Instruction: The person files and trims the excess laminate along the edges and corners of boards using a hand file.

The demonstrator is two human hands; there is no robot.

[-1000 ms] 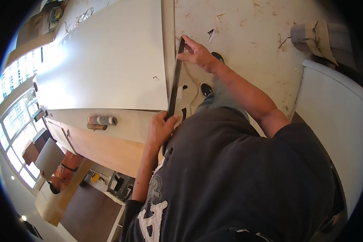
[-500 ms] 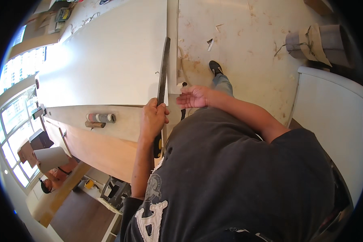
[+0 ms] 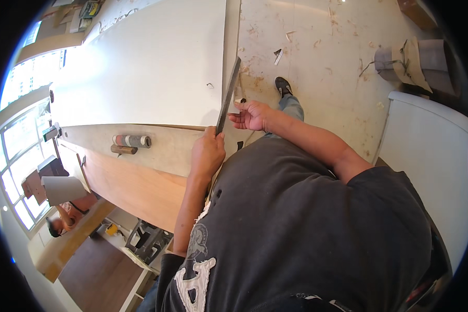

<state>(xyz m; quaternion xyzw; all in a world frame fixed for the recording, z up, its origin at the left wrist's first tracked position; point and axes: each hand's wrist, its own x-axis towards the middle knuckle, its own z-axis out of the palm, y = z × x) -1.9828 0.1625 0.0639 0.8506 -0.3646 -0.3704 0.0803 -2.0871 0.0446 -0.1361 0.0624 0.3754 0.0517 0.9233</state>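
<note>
My left hand [image 3: 208, 153] is closed round a long, flat, dark metal file [image 3: 228, 96], its fingers wrapped about the lower part. The file slants up beside the edge of a large white board [image 3: 156, 67]. My right hand [image 3: 250, 115] is just right of the file, thumb and bent fingers apart, with no held object visible. A small black-and-white item [image 3: 239, 101] shows by its thumb; what it is, I cannot make out. The file's lower end is hidden behind my left hand and arm.
A striped roll [image 3: 131, 141] and a wooden-handled tool [image 3: 124, 150] lie on the bench [image 3: 88, 133]. Scraps [image 3: 278, 56] litter the floor. A tied grey roll [image 3: 416, 62] and a white panel [image 3: 426, 151] stand right. Another person [image 3: 70, 216] is at lower left.
My left hand has moved up and right with the file, now more tilted; the yellow-and-black handle below it no longer shows. The fingers of my right hand have curled somewhat.
</note>
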